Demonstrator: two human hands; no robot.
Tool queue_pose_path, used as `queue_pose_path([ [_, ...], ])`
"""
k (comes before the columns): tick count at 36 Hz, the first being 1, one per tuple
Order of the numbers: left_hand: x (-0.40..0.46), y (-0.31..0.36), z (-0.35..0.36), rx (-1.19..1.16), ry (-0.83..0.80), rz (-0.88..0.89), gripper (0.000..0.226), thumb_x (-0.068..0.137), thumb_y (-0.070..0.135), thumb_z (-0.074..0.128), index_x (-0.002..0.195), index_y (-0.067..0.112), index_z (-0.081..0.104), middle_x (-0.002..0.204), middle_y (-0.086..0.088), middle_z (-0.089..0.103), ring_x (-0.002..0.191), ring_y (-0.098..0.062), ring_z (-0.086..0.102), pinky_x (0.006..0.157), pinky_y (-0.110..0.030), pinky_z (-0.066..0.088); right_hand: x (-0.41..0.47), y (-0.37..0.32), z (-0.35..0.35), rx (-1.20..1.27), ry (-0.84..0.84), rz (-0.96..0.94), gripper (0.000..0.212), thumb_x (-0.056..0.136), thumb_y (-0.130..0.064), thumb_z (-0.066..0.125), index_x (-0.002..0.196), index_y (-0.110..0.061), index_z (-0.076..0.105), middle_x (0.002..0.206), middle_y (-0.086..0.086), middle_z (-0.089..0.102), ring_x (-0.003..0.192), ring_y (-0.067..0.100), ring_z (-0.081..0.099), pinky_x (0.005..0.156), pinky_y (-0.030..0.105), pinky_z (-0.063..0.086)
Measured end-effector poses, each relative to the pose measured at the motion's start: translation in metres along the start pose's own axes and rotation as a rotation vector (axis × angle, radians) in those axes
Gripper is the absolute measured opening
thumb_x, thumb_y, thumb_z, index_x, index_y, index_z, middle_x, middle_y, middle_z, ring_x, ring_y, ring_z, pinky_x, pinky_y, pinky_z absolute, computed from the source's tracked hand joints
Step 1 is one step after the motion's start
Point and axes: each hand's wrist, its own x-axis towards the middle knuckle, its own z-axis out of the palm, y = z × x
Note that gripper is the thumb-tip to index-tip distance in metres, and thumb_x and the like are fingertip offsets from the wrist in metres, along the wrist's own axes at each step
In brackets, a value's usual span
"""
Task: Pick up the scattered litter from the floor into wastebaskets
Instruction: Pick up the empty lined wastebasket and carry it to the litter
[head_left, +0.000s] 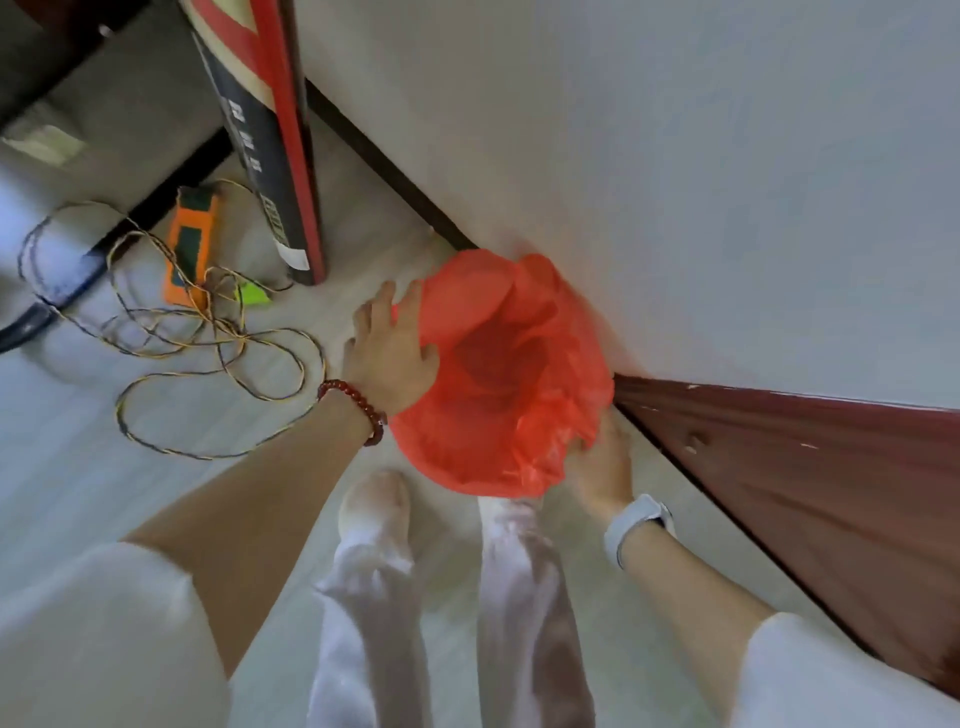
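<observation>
A wastebasket lined with a red plastic bag (498, 374) stands on the floor against the white wall, its mouth open towards me. My left hand (389, 353), with a red bead bracelet on the wrist, holds the bag's left rim, thumb over the edge and fingers along the outside. My right hand (602, 462), with a pale watch on the wrist, grips the bag's lower right edge; the plastic hides its fingertips. A small green scrap (254, 293) lies on the floor to the left.
A tangle of thin wire (208, 338) and an orange device (192, 249) lie on the floor at left. A tall red and black board (275, 156) leans upright behind them. A dark red door (810, 467) is at right. My white-socked feet (374, 519) stand just below the basket.
</observation>
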Motion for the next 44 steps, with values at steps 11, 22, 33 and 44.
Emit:
queue_pose_path([
  [11,0.054,-0.027,0.048,-0.076,0.076,-0.045,0.057,0.094,0.02,0.042,0.146,0.018,0.021,0.128,-0.024,0.041,0.113,-0.041,0.041,0.096,-0.046,0.035,0.052,0.005,0.021,-0.042,0.05,0.071,0.067,0.093,0.0,0.033,0.149,-0.023,0.002,0.14,0.02,0.032,0.114,0.039,0.048,0.091,0.036,0.039],
  [22,-0.121,-0.066,-0.039,-0.217,0.383,-0.408,0.039,0.098,0.028,0.035,0.136,0.021,0.04,0.118,-0.014,0.052,0.1,-0.038,0.056,0.072,-0.042,0.044,-0.037,-0.08,-0.03,-0.422,-0.035,-0.444,0.059,0.092,-0.012,0.042,0.145,-0.024,0.022,0.124,0.019,0.047,0.102,0.04,0.054,0.077,0.039,0.044],
  [33,-0.373,-0.089,-0.127,-0.538,0.747,-0.79,0.033,0.095,0.018,0.046,0.125,0.009,0.053,0.112,-0.018,0.061,0.102,-0.036,0.057,0.081,-0.043,0.047,-0.244,-0.207,-0.058,-0.604,-0.348,-0.954,0.053,0.093,-0.013,0.043,0.142,-0.028,0.032,0.119,0.016,0.05,0.104,0.035,0.054,0.084,0.038,0.044],
  [44,-0.574,-0.164,-0.143,-0.749,0.989,-1.124,0.035,0.095,0.023,0.044,0.128,0.02,0.052,0.11,-0.016,0.056,0.097,-0.037,0.057,0.081,-0.043,0.048,-0.455,-0.237,0.034,-0.797,-0.517,-1.268,0.05,0.093,-0.013,0.043,0.141,-0.023,0.035,0.128,0.011,0.049,0.114,0.033,0.052,0.09,0.04,0.043],
])
